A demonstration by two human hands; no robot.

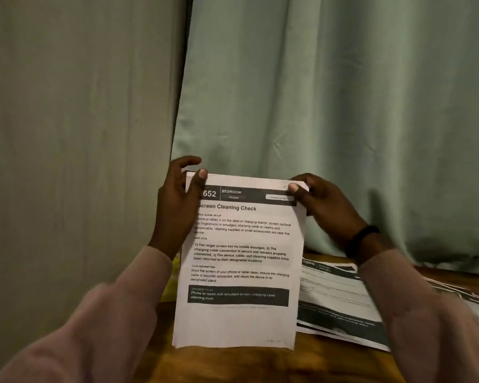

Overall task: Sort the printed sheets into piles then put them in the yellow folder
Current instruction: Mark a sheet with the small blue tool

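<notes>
My left hand (177, 205) grips the upper left corner of a white printed sheet with a black header band (239, 261), thumb laid over the front near the number "652", the other fingers curled behind. My right hand (320, 205) pinches the upper right corner the same way, thumb on the front. Between them the sheet stands nearly upright above the desk, its lower edge hanging free; it may be the front of a thin stack, though I cannot tell from here how many pages lie behind. I can read "BEDROOM" and "Screen Cleaning Check" on it.

Below and to my right, more white printed sheets with dark bands (340, 297) lie spread loosely on the brown wooden desk (260, 366), overlapping one another. A sliver of yellow (168, 286) shows just behind the sheet's left edge, beside my left wrist; it is probably the yellow folder, but too little shows to be sure. Pale green curtains (343, 92) hang behind.

I judge I am in the sorting step, reading this heading to decide its pile. Next I need to match it to its category and lay it flat on the right pile, squared up, without disturbing the loose pages.
</notes>
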